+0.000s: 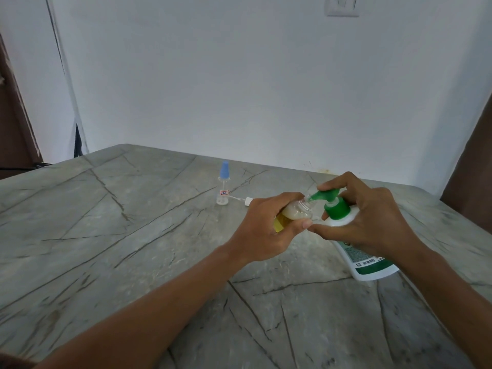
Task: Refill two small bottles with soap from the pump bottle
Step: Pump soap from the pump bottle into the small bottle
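Two small bottles, one pump bottle; first fill in hand.

Item one: small bottle (298,210), uncapped, clamped in our left grip (266,227) and tilted so its open neck meets the spout of the green pump head (326,195); pale soap (290,213) shows inside. Item two: pump bottle (367,265), tilted, base on the bench (106,235), our right grip (372,217) curled round its collar, one finger atop the head, placed to press, we judge. Item three: second bottle (223,191), blue cap on, upright well behind, seemingly empty, awaiting its turn. Item four: white cap (248,201) with tube, lying near that bottle, presumably set aside to free the neck.
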